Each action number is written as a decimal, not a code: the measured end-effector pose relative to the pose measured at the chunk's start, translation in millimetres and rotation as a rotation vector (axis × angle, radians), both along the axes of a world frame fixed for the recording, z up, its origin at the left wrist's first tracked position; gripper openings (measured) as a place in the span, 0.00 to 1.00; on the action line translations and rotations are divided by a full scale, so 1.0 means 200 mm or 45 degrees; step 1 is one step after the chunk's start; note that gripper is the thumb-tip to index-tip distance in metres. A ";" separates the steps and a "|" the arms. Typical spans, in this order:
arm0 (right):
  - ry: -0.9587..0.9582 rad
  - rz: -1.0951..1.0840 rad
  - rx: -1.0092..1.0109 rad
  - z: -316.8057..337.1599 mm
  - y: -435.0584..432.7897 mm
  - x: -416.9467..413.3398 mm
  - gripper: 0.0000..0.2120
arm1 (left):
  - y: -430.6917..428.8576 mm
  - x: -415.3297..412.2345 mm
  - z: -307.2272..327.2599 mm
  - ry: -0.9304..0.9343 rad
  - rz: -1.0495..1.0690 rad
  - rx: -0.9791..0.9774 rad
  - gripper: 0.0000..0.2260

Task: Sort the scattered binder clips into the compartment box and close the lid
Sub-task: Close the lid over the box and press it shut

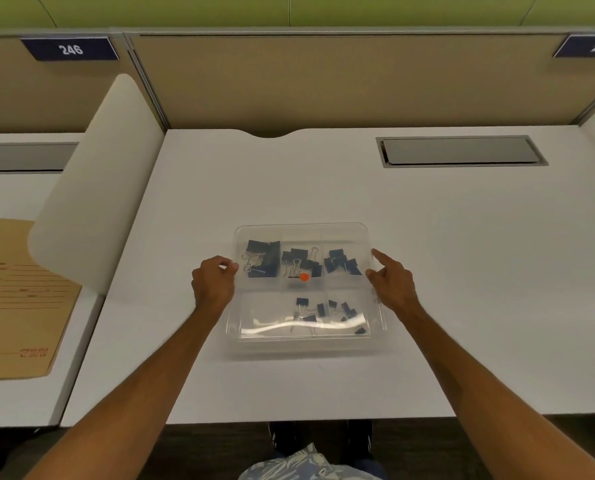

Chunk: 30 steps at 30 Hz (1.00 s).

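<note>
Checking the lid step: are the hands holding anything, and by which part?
The left hand pinches the clear lid by its left edge. The right hand touches its right edge, index finger straight; whether it grips cannot be told.

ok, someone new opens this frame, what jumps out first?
The clear compartment box at mid-desk, with dark blue binder clips in most of its cells and an orange dot in the far middle one. The left hand pinches its left edge; the right hand touches its right edge, index finger straight. A tan folder lies on the next desk, far left.
</note>
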State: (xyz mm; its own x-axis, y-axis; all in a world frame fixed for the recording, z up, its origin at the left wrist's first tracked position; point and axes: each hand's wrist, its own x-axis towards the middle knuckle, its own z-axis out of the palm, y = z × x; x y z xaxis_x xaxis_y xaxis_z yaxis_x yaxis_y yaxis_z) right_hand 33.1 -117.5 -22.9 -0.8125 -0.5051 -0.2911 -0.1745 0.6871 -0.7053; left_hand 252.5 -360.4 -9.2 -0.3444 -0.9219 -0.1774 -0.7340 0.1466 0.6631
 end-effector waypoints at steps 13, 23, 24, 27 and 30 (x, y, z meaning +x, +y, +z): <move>0.242 -0.170 0.002 0.00 0.03 0.13 0.23 | 0.06 0.03 0.01 0.108 0.001 0.054 0.18; 0.686 0.421 0.201 -0.13 0.02 0.33 0.33 | 0.28 0.13 -0.15 -0.408 -0.753 -0.507 0.37; 0.695 0.427 0.236 -0.14 0.01 0.35 0.33 | 0.29 0.13 -0.17 -0.452 -0.753 -0.508 0.37; 0.728 0.424 0.326 -0.15 0.01 0.37 0.35 | 0.30 0.13 -0.21 -0.489 -0.741 -0.536 0.37; 0.730 0.392 0.334 -0.15 0.01 0.39 0.35 | 0.31 0.12 -0.22 -0.424 -0.710 -0.515 0.36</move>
